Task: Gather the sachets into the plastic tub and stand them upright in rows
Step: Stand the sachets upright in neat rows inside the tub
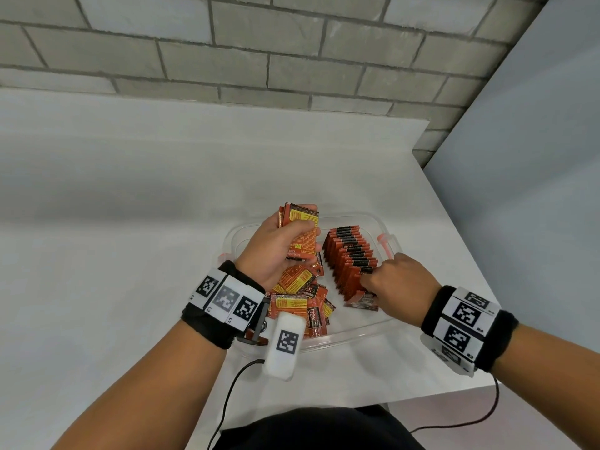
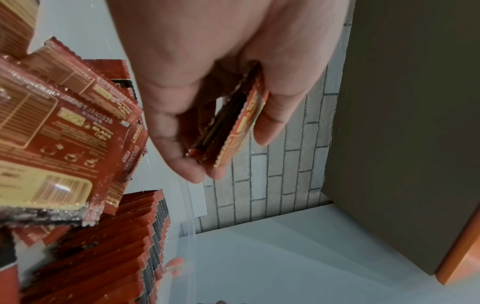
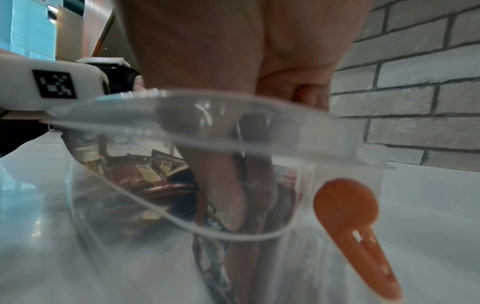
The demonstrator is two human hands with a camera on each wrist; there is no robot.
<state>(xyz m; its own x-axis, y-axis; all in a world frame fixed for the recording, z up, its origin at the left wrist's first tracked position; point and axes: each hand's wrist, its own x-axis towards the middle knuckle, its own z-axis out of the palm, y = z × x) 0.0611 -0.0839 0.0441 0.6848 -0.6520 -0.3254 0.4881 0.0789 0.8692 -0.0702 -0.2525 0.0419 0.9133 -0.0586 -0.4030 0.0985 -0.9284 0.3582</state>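
A clear plastic tub (image 1: 344, 338) stands on the white table. One row of red-and-black sachets (image 1: 350, 258) stands upright along its right side. Loose sachets (image 1: 302, 297) lie heaped in its left and front part. My left hand (image 1: 306, 219) is raised over the tub and grips a small stack of sachets (image 1: 300, 230), seen edge-on in the left wrist view as the stack (image 2: 233, 115). My right hand (image 1: 370, 284) reaches down at the near end of the row. Through the tub wall its fingers (image 3: 231, 201) pinch a sachet (image 3: 207, 242) that stands there.
Orange latches (image 1: 384, 245) sit on the tub's ends, one close by in the right wrist view (image 3: 348, 216). The table edge (image 1: 454, 393) runs just right of and in front of the tub. A brick wall (image 1: 259, 53) rises behind it. Cables hang off the table's front edge.
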